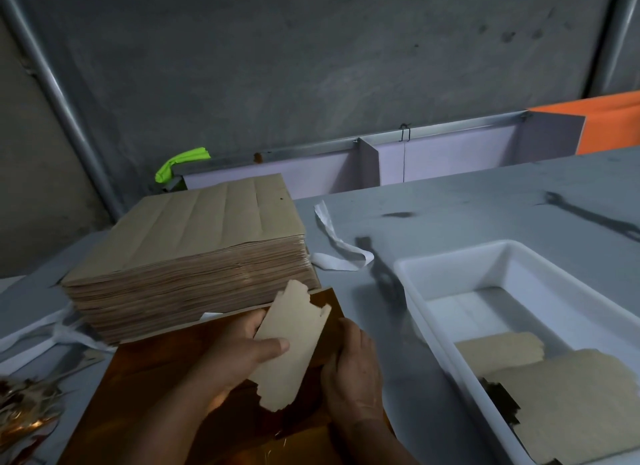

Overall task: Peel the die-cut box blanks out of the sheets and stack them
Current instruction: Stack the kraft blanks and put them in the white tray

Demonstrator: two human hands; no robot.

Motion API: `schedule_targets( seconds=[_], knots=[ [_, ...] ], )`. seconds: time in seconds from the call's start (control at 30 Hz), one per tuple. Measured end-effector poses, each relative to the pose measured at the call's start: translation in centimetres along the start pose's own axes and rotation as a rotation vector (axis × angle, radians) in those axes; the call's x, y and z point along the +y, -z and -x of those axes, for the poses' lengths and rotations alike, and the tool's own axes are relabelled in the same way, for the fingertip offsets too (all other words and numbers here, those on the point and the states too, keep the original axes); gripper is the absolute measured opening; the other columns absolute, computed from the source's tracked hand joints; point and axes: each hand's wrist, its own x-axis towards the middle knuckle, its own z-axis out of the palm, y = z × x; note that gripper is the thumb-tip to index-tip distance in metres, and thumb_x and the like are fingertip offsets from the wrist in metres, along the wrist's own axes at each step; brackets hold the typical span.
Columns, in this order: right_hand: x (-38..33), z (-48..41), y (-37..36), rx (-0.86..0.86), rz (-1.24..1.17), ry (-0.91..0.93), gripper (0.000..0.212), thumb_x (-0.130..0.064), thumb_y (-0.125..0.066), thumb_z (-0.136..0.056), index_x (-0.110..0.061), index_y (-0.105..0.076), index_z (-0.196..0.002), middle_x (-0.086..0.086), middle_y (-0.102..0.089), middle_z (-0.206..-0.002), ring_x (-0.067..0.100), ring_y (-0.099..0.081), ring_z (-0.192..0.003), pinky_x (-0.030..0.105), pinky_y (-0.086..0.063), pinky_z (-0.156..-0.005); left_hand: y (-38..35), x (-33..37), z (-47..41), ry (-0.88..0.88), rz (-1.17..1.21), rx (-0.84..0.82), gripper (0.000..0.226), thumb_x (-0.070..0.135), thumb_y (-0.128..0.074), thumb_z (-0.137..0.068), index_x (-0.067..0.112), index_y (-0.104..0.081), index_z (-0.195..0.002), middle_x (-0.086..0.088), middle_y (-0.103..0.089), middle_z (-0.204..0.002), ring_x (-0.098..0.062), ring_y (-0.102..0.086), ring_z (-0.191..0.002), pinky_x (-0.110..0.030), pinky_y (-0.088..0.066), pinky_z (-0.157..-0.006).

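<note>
A tan die-cut box blank [292,340] with ragged tabbed ends is held upright and tilted over a glossy copper-coloured sheet [149,388] lying on the table. My left hand [239,353] grips the blank's left edge, thumb across its face. My right hand [353,367] holds its right edge, fingers curled behind it. A thick stack of brown die-cut sheets [187,253] stands just behind, at the left. In the white tray [446,267] at the right lie peeled blanks [568,402], tan side up.
White paper strips [337,250] lie between the stack and the tray. Shiny copper scrap [24,409] is piled at the lower left. A grey wall, a lilac partition [450,159] and an orange panel [609,125] close the table's far side.
</note>
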Motion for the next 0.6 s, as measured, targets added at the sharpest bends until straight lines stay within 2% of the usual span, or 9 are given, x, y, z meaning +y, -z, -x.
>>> schedule_targets(
  seconds=[0.07,0.13,0.23,0.4,0.5,0.6],
  knots=[
    [-0.2,0.0,0.1,0.033,-0.03,0.0,0.034,-0.024,-0.039,-0.103,-0.025,-0.047,-0.136,-0.011,-0.053,-0.126,0.009,-0.046,-0.121,0.022,-0.038,-0.101,-0.4,-0.4,0.1,0.001,0.227,0.018,0.043,0.017,-0.071,-0.08,0.025,-0.058,-0.12,0.001,-0.073,-0.106,-0.02,-0.069,-0.099,-0.047,-0.053,-0.089],
    [-0.5,0.1,0.4,0.026,-0.067,0.026,0.028,-0.031,-0.037,-0.104,-0.027,-0.053,-0.127,-0.013,-0.056,-0.114,0.009,-0.05,-0.114,0.023,-0.039,-0.091,-0.8,-0.8,0.0,-0.005,0.427,0.024,0.048,0.016,-0.071,-0.075,0.022,-0.058,-0.12,-0.003,-0.073,-0.108,-0.022,-0.069,-0.1,-0.045,-0.053,-0.087],
    [-1.1,0.2,0.8,-0.045,-0.078,0.097,0.023,-0.037,-0.035,-0.105,-0.033,-0.056,-0.113,-0.016,-0.056,-0.099,0.005,-0.052,-0.1,0.026,-0.044,-0.082,-1.4,-1.3,-0.1,-0.018,0.545,0.063,0.05,0.017,-0.071,-0.072,0.021,-0.057,-0.121,-0.004,-0.073,-0.108,-0.023,-0.068,-0.103,-0.042,-0.052,-0.085],
    [-2.6,-0.6,1.9,-0.153,-0.154,0.074,0.048,-0.048,-0.028,-0.095,-0.031,-0.051,-0.134,-0.017,-0.053,-0.109,0.005,-0.053,-0.106,0.033,-0.05,-0.095,-2.1,-2.3,-0.4,-0.016,0.62,0.09,0.048,0.018,-0.069,-0.074,0.021,-0.057,-0.12,-0.004,-0.073,-0.105,-0.027,-0.065,-0.107,-0.043,-0.052,-0.085],
    [-3.4,-0.8,1.9,-0.26,-0.247,-0.003,0.035,-0.032,-0.043,-0.1,-0.032,-0.051,-0.134,-0.018,-0.056,-0.105,0.008,-0.058,-0.1,0.037,-0.057,-0.089,-2.7,-2.4,-0.7,0.015,0.681,0.107,0.047,0.018,-0.069,-0.073,0.022,-0.057,-0.119,-0.005,-0.074,-0.103,-0.031,-0.064,-0.107,-0.045,-0.054,-0.081],
    [-3.1,-0.3,1.4,-0.275,-0.221,-0.032,0.033,-0.026,-0.048,-0.099,-0.031,-0.052,-0.132,-0.014,-0.061,-0.103,0.003,-0.061,-0.094,0.023,-0.057,-0.082,-3.5,-2.3,-1.0,0.051,0.744,0.154,0.046,0.018,-0.068,-0.075,0.022,-0.057,-0.119,-0.01,-0.072,-0.107,-0.033,-0.065,-0.105,-0.044,-0.054,-0.074]
  ],
)
